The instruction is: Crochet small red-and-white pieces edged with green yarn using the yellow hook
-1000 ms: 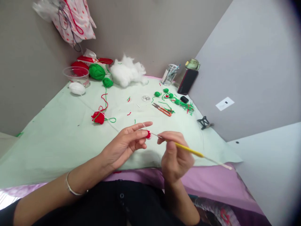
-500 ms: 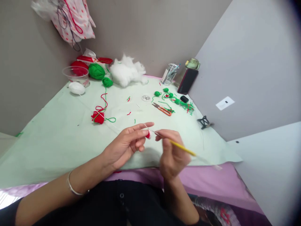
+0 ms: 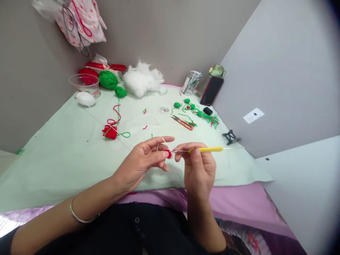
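Note:
My left hand (image 3: 145, 156) pinches a small red and white crochet piece (image 3: 169, 154) between thumb and fingers, its index finger stretched out with white yarn over it. The yarn leads back to a white ball (image 3: 85, 99) at the left. My right hand (image 3: 200, 164) grips a crochet hook with a yellow handle (image 3: 209, 149), held nearly level. The hook's metal tip meets the piece at my left fingertips. Beyond my left hand lies a red yarn bundle (image 3: 109, 132) with green yarn across it.
Orange-handled snips (image 3: 183, 122), small green balls (image 3: 177, 105) and yarn scraps lie past my hands. White stuffing (image 3: 143, 79), green yarn (image 3: 108, 80) and a clear tub (image 3: 84, 85) stand at the back. A phone (image 3: 211, 91) leans near a cup of pens (image 3: 191, 83).
The hook has swung from a slant to nearly level, and its tip has moved left to the piece. My left fingers have shifted around the piece.

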{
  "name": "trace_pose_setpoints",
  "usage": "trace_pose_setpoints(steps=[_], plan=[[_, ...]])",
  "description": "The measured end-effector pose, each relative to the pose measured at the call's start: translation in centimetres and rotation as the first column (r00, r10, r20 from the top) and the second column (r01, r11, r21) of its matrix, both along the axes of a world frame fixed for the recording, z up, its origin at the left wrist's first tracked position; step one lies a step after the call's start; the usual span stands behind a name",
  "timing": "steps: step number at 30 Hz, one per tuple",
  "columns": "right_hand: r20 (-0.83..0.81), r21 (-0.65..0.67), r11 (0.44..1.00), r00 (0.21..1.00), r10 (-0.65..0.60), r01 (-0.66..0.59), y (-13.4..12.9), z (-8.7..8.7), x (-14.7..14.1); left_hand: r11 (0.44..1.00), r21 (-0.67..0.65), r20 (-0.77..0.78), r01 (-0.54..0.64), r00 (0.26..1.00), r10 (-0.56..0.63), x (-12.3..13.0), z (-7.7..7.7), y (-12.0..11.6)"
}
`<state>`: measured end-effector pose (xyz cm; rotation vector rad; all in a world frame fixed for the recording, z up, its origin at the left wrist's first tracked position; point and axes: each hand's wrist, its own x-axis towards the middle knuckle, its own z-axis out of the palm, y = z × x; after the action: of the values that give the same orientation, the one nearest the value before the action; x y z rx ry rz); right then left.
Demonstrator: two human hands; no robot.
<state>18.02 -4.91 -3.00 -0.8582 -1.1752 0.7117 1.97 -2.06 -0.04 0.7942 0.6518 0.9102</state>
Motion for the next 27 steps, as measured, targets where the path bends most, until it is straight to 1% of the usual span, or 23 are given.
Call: trace_pose_setpoints(steps=[2, 3, 5, 7, 8, 10, 11, 12, 13, 14, 16, 18, 19, 20, 21, 23, 25, 27], plan=[[0.149, 0.070, 0.994, 0.985, -0.091, 0.081, -0.5, 0.1, 0.0, 0.998, 0.045, -0.017, -0.036, 0.999, 0.037, 0.0, -0.2, 0.0], [0.242, 0.129, 0.985, 0.960, -0.142, 0.113, -0.7, 0.1, -0.1, 0.996, 0.076, -0.026, -0.057, 0.998, 0.059, 0.0, -0.3, -0.1], [0.422, 0.272, 0.954, 0.876, -0.234, 0.124, -0.9, 0.0, -0.2, 0.988, 0.132, -0.053, -0.086, 0.994, 0.093, 0.1, -0.7, -0.1], [0.550, 0.411, 0.907, 0.768, -0.328, 0.093, -0.9, -0.5, -0.5, 0.981, 0.161, -0.078, -0.104, 0.990, 0.118, 0.2, -1.1, -0.2], [0.586, 0.466, 0.880, 0.712, -0.386, 0.093, -0.8, -0.8, -0.7, 0.981, 0.161, -0.085, -0.107, 0.989, 0.122, 0.2, -1.2, -0.2], [0.599, 0.553, 0.822, 0.620, -0.507, 0.139, -0.5, -1.5, -1.0, 0.986, 0.132, -0.067, -0.104, 0.991, 0.113, 0.3, -1.2, -0.3], [0.591, 0.574, 0.800, 0.590, -0.551, 0.172, -0.4, -1.8, -1.1, 0.991, 0.099, -0.046, -0.089, 0.994, 0.094, 0.2, -1.1, -0.3], [0.577, 0.582, 0.788, 0.581, -0.573, 0.199, -0.3, -2.0, -1.1, 0.997, 0.054, -0.020, -0.062, 0.998, 0.063, 0.2, -1.0, -0.2], [0.565, 0.570, 0.793, 0.599, -0.567, 0.213, -0.3, -2.0, -1.1, 1.000, 0.000, 0.008, -0.029, 1.000, 0.029, 0.1, -0.9, -0.1], [0.548, 0.539, 0.814, 0.643, -0.535, 0.218, -0.4, -2.0, -1.1, 0.998, -0.056, 0.035, 0.004, 0.999, -0.002, 0.0, -0.7, 0.0], [0.466, 0.428, 0.876, 0.777, -0.423, 0.220, -0.5, -1.6, -0.8, 0.989, -0.139, 0.069, 0.049, 0.997, -0.039, -0.1, -0.3, 0.2], [0.295, 0.286, 0.934, 0.908, -0.298, 0.214, -0.4, -1.0, -0.6, 0.987, -0.152, 0.077, 0.044, 0.997, -0.032, -0.3, -0.1, 0.3], [0.207, 0.218, 0.956, 0.949, -0.240, 0.194, -0.4, -0.8, -0.6, 0.990, -0.138, 0.075, 0.033, 0.997, -0.023, -0.3, 0.0, 0.4], [0.136, 0.169, 0.972, 0.973, -0.185, 0.161, -0.3, -0.6, -0.6, 0.993, -0.117, 0.072, 0.028, 0.997, -0.020, -0.2, 0.0, 0.4], [0.098, 0.137, 0.983, 0.986, -0.135, 0.121, -0.1, -0.5, -0.7, 0.995, -0.091, 0.067, 0.027, 0.998, -0.021, -0.1, -0.1, 0.3], [0.111, 0.135, 0.988, 0.990, -0.090, 0.075, 0.1, -0.4, -0.9, 0.999, -0.040, 0.048, 0.031, 0.998, -0.029, 0.2, -0.3, 0.2], [0.194, 0.180, 0.978, 0.971, -0.139, 0.104, 0.2, -0.6, -1.2, 1.000, 0.003, 0.030, 0.016, 0.999, -0.016, 0.5, -0.6, 0.0], [0.320, 0.270, 0.945, 0.908, -0.269, 0.185, 0.1, -0.9, -1.3, 1.000, 0.018, 0.029, -0.025, 0.999, 0.025, 0.7, -0.8, -0.1]])
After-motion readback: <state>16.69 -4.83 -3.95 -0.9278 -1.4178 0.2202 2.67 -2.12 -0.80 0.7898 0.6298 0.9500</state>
